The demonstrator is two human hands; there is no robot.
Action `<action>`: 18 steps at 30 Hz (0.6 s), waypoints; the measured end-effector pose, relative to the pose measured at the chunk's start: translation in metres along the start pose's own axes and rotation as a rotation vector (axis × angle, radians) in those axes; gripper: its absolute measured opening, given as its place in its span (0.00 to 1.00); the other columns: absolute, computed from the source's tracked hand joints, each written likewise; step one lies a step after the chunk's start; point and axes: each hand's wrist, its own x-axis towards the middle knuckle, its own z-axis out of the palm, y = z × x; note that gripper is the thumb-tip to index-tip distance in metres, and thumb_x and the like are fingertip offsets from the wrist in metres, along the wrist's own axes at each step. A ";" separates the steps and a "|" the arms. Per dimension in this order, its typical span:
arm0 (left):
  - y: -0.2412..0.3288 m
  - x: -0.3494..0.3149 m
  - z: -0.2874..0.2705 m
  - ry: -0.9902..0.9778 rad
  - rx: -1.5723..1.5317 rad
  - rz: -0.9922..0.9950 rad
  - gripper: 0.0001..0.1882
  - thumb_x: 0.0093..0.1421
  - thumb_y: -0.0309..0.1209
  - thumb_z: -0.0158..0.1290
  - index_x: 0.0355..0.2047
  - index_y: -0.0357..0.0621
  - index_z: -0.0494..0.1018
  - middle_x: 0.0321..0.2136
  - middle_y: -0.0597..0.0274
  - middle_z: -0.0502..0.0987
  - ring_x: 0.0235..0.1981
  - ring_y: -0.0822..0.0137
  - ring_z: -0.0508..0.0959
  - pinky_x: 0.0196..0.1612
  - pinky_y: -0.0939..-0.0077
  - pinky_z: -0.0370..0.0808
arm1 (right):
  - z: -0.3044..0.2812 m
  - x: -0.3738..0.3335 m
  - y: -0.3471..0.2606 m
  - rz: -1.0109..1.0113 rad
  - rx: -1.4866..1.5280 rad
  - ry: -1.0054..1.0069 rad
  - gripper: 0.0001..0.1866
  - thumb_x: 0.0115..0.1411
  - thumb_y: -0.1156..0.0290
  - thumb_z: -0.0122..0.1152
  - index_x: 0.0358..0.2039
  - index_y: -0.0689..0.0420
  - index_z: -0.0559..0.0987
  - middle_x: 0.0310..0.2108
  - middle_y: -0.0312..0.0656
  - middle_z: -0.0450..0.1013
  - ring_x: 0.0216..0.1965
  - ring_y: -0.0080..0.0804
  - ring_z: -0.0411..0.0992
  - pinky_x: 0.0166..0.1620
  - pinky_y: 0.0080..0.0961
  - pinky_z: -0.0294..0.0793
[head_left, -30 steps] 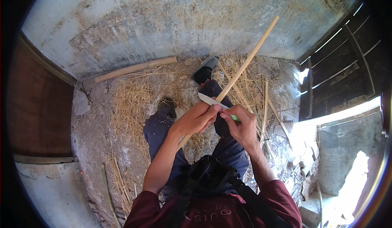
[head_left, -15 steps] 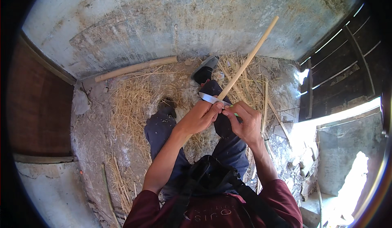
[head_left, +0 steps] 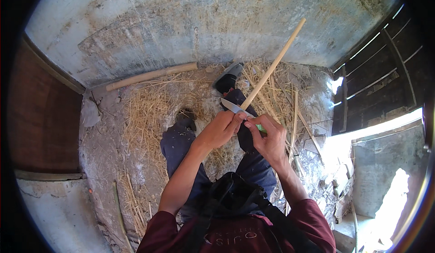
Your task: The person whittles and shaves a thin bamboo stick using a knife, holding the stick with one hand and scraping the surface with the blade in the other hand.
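A long pale wooden stick (head_left: 275, 63) slants up and to the right over my right leg, toward the wall. My left hand (head_left: 219, 128) is wrapped round its lower part, the thumb lying beside the blade. With my right hand (head_left: 268, 136) I grip a knife (head_left: 232, 106) by its green handle, which shows only in part between the fingers. The shiny blade points up and left and crosses the stick just above my left hand. Fingers of both hands meet close to the blade's base.
Wood shavings (head_left: 149, 112) are strewn over the floor round my feet. A bamboo pole (head_left: 152, 76) lies along the base of the stained wall (head_left: 181, 26). Thin split strips (head_left: 295, 117) lie to the right. A brown wooden panel (head_left: 47, 117) stands at the left, dark slats (head_left: 380, 81) at the right.
The knife has turned slightly, so more of its blade and green handle shows. My right hand has shifted a little down and left; the stick's far end has moved slightly left.
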 end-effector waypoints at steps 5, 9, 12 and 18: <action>-0.002 0.004 0.000 0.023 0.021 -0.040 0.34 0.81 0.50 0.41 0.22 0.38 0.71 0.16 0.66 0.66 0.19 0.71 0.66 0.25 0.67 0.65 | -0.005 0.006 -0.007 -0.091 -0.139 0.000 0.03 0.60 0.75 0.74 0.34 0.56 0.86 0.30 0.40 0.81 0.28 0.40 0.81 0.29 0.33 0.77; -0.003 0.005 -0.002 0.018 0.042 -0.007 0.35 0.81 0.52 0.41 0.22 0.37 0.69 0.16 0.65 0.65 0.20 0.70 0.63 0.25 0.66 0.63 | -0.007 0.010 -0.004 -0.153 -0.164 0.034 0.03 0.60 0.73 0.74 0.32 0.52 0.86 0.28 0.35 0.78 0.24 0.38 0.79 0.26 0.34 0.76; -0.006 0.003 -0.004 0.019 0.037 0.011 0.36 0.80 0.54 0.41 0.22 0.37 0.68 0.16 0.65 0.64 0.20 0.70 0.62 0.25 0.66 0.62 | -0.004 0.010 -0.005 -0.147 -0.153 0.040 0.03 0.59 0.73 0.74 0.33 0.52 0.86 0.28 0.35 0.78 0.24 0.37 0.79 0.26 0.34 0.75; 0.006 0.002 -0.004 -0.042 -0.035 -0.018 0.29 0.81 0.51 0.43 0.29 0.39 0.69 0.17 0.68 0.64 0.21 0.73 0.62 0.26 0.68 0.62 | -0.004 0.009 0.000 -0.158 -0.227 0.171 0.03 0.60 0.75 0.73 0.31 0.54 0.85 0.27 0.38 0.78 0.24 0.36 0.78 0.26 0.33 0.75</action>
